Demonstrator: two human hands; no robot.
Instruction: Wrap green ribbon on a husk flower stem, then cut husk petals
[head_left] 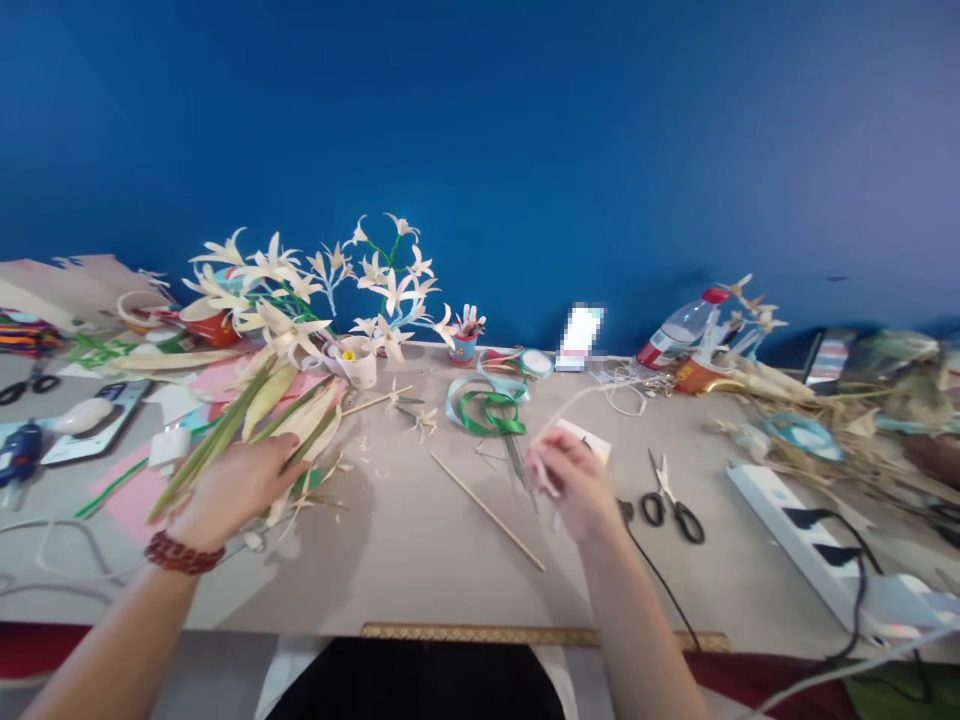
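Note:
On the left, my left hand (pixel 251 480) rests over a pile of corn husks (pixel 315 425). Its thumb and forefinger are apart, touching the husks; the other fingers are partly hidden. Long green-edged husks (pixel 214 435) pass beneath it. Right of the middle, my right hand (pixel 574 475) is raised over the table, its fingers closed in a pinch on a thin pale strip that is blurred. Under that hand lie thin wires (pixel 516 460) and a coil of green ribbon (pixel 491 408). A thin wooden stick (pixel 487 512) lies between my hands.
Husk flowers (pixel 394 290) stand at the back, near a white paper cup (pixel 360 362). Scissors (pixel 667 505) lie right of my right hand, with a power strip (pixel 795 540) and cables farther right. A bottle (pixel 679 335) leans by the wall. A glue gun (pixel 19 460) lies far left.

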